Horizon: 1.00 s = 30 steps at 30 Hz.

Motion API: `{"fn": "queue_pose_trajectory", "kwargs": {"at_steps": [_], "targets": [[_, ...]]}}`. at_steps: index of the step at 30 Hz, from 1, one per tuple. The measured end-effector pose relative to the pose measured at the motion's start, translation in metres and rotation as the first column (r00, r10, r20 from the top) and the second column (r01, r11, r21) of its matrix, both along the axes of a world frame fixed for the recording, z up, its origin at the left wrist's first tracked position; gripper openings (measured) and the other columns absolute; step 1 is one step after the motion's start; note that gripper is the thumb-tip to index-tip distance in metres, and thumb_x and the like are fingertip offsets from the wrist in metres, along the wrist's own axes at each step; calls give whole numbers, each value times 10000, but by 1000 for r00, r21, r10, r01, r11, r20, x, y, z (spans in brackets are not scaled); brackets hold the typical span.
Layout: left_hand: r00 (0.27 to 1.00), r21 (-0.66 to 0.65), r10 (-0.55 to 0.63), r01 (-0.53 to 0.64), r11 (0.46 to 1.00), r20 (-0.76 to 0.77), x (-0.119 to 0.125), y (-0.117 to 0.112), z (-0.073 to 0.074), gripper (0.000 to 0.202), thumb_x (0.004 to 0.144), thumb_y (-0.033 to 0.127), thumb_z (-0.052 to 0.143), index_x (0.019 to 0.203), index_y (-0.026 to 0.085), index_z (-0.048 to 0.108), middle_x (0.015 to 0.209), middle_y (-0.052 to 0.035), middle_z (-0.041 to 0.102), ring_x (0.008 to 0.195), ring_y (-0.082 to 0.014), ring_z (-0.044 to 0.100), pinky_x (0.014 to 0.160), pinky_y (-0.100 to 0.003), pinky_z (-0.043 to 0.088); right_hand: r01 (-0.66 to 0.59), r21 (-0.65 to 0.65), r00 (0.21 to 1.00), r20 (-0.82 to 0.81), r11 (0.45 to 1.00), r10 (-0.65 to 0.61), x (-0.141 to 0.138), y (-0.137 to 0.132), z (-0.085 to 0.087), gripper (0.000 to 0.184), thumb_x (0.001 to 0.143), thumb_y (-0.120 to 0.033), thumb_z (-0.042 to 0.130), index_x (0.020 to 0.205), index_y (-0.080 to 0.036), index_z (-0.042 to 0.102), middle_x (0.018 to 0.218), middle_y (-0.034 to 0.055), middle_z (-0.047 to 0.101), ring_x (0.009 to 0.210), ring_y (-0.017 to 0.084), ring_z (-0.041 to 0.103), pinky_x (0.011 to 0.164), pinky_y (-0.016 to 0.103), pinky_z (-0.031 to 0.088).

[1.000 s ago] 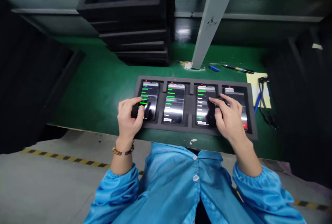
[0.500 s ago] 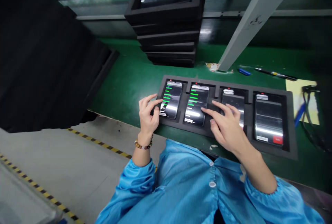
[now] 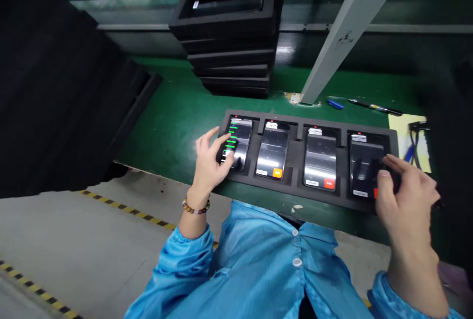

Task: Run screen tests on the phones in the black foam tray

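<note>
A black foam tray (image 3: 291, 178) on the bench holds several smartphones, screens up, one per slot. My left hand (image 3: 211, 159) is open over the leftmost phone (image 3: 241, 144), which shows green lines; its fingertips are at the left part of the screen. Beside it lies a phone (image 3: 272, 149) with an orange button, then a phone (image 3: 320, 156) with a red button. My right hand (image 3: 406, 191) is open at the tray's right end, thumb and fingers apart at the right edge of the rightmost phone (image 3: 365, 166), covering part of its red button.
Behind the tray stands a stack of black foam trays (image 3: 229, 58); a larger black stack (image 3: 62, 97) is at left. A grey post (image 3: 340, 38) rises from the green bench (image 3: 173, 107). A blue cap (image 3: 335, 104), a pen (image 3: 375, 107) and yellow paper (image 3: 399, 122) lie at right.
My right hand has moved right, from the second phone to the rightmost one. The second phone's green lines have given way to an orange button. My left hand stays at the leftmost phone.
</note>
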State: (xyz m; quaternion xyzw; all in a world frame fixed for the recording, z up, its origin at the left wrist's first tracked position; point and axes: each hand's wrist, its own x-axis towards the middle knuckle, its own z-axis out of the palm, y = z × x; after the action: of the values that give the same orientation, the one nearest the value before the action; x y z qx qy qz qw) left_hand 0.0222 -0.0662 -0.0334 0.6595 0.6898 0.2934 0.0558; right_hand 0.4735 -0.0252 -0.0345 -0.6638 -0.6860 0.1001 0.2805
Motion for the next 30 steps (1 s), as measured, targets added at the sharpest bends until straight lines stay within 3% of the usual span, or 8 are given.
{"fn": "queue_pose_trajectory", "kwargs": {"at_steps": [5, 11, 17, 22, 26, 30], "targets": [[996, -184, -17, 1, 983, -84, 27, 52, 4, 810, 944, 522, 780, 1643, 244, 481, 1789, -227, 287, 1632, -475, 305, 1260, -736, 406, 142, -26, 989, 42, 990, -141, -10, 11, -14, 569, 1027, -531, 537, 1482, -206, 641, 1413, 262, 685, 1479, 507, 474, 1184, 803, 326], [997, -229, 37, -53, 972, -73, 39, 81, 8, 890, 891, 505, 837, 1657, 280, 442, 1812, -231, 240, 1639, -517, 282, 1168, -792, 475, 180, -28, 984, 10, 983, -180, -18, 24, -15, 521, 1021, -586, 505, 1346, -212, 668, 1300, 224, 692, 1346, 493, 495, 1117, 816, 346], [992, -180, 90, -105, 978, -87, 44, 89, 8, 773, 898, 345, 778, 1615, 255, 504, 1748, -258, 331, 1573, -541, 364, 1110, -803, 505, 159, -14, 983, -86, 987, -160, -16, 34, -23, 485, 1024, -541, 509, 1359, -215, 642, 1307, 194, 716, 1362, 429, 489, 1178, 766, 293], [982, -155, 106, -130, 979, -154, 45, 97, 2, 714, 929, 400, 731, 1597, 245, 534, 1690, -286, 382, 1500, -590, 409, 1016, -858, 513, 136, 34, 988, -82, 990, -133, -10, 33, -25, 408, 1090, -473, 461, 1358, -231, 652, 1294, 162, 742, 1316, 364, 582, 1134, 655, 450], [980, -144, 98, -124, 982, -172, 43, 101, -3, 659, 967, 435, 671, 1582, 232, 554, 1556, -293, 473, 1397, -573, 477, 984, -813, 536, 105, 49, 991, -89, 993, -101, -4, 31, -23, 358, 1124, -450, 490, 1370, -248, 654, 1294, 140, 752, 1319, 302, 620, 1109, 534, 530], [977, -134, 82, -109, 985, -198, 42, 101, -9, 599, 983, 418, 622, 1554, 247, 565, 1464, -257, 504, 1306, -518, 527, 995, -759, 532, 121, 55, 988, -107, 991, -115, 0, 33, -22, 359, 1090, -503, 611, 1295, -220, 692, 1290, 100, 722, 1263, 258, 653, 1114, 501, 540]]}}
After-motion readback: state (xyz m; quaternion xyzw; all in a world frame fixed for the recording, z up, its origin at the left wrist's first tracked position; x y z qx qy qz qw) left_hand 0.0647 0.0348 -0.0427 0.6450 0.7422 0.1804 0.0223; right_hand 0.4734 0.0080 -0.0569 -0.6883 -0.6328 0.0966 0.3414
